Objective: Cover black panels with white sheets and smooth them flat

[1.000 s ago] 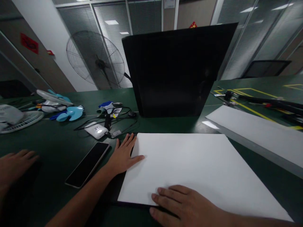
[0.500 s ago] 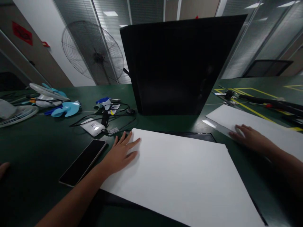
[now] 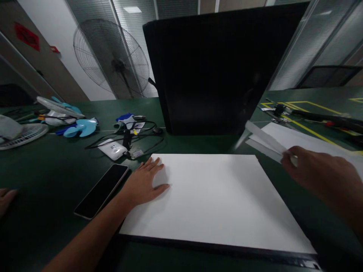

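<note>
A large white sheet (image 3: 210,200) lies on a dark-edged flat panel (image 3: 255,252) in front of me. My left hand (image 3: 147,185) rests flat on the sheet's left side, fingers spread. Over at the right, my right hand (image 3: 312,166) is closed around one end of a long translucent plastic strip (image 3: 265,136), shaped like a ruler. The strip is raised off the table and points away to the left, its far end blurred. Under and behind it lies a second white sheet (image 3: 300,138).
A big black panel (image 3: 227,75) stands upright behind the sheet. A phone (image 3: 102,190), a white device (image 3: 112,149) with cables, and blue fan blades (image 3: 81,128) lie to the left. Another person's hand (image 3: 7,198) shows at the left edge. Black rods (image 3: 320,117) lie at right.
My right hand has lifted the translucent strip off the table. The front white sheet has turned and now lines up with the panel under it, covering the panel's back edge.
</note>
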### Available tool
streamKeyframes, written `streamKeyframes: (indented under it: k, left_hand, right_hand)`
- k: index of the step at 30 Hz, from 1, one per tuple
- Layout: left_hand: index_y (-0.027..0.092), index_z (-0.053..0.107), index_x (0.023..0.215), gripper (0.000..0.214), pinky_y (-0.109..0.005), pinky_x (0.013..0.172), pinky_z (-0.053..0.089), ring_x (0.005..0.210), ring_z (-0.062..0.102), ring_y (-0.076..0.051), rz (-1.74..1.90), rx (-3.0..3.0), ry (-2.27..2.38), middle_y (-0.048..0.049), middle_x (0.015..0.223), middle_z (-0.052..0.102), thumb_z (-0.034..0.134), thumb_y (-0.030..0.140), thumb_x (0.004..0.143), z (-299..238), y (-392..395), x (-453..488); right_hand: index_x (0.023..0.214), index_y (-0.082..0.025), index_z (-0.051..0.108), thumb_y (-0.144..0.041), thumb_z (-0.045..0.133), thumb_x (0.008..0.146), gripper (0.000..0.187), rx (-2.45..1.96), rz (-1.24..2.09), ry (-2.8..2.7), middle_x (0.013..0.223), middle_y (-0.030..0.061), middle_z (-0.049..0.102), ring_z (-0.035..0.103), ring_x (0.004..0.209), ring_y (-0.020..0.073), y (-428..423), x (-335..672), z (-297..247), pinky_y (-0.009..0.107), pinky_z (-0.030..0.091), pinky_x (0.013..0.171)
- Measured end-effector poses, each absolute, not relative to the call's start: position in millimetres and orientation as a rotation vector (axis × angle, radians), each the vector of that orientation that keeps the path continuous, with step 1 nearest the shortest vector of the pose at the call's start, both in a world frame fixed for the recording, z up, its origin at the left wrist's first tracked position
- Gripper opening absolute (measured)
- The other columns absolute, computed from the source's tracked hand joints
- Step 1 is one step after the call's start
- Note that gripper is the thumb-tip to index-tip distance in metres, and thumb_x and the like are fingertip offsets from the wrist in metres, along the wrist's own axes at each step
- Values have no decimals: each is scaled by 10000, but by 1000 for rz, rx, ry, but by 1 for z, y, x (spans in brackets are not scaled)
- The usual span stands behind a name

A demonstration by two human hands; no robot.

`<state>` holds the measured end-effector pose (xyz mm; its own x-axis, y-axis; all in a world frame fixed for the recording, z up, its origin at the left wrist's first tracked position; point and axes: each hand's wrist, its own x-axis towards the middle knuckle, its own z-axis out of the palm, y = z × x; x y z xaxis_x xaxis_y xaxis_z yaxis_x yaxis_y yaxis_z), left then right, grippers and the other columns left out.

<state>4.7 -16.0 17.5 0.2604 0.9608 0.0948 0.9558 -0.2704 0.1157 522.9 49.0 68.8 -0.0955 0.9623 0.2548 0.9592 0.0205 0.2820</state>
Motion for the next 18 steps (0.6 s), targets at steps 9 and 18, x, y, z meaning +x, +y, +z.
streamKeyframes:
  k: [9,18]
  left_hand:
    - [176,617,1403,736,-492,1255,340,1492,456,-302,865,2177,1700,-146,1555,543,241,693,1038,4,-13,-15]
    - [199,454,1546,827,-543,1283,265,1571,300,-341,673,2157,1790,-147,1682,350,650,655,884,0,-7,-9]
  right_hand:
    - [1196,-211,693,-285,448,996,325,959,563,3361,1326,51,674,698,1111,231,-69,375,26,355,601,814]
    - [1495,-133,525,-629,541,966,725,534,281,3383,1526,118,493,590,1306,221,-75,363,31,325,557,977]
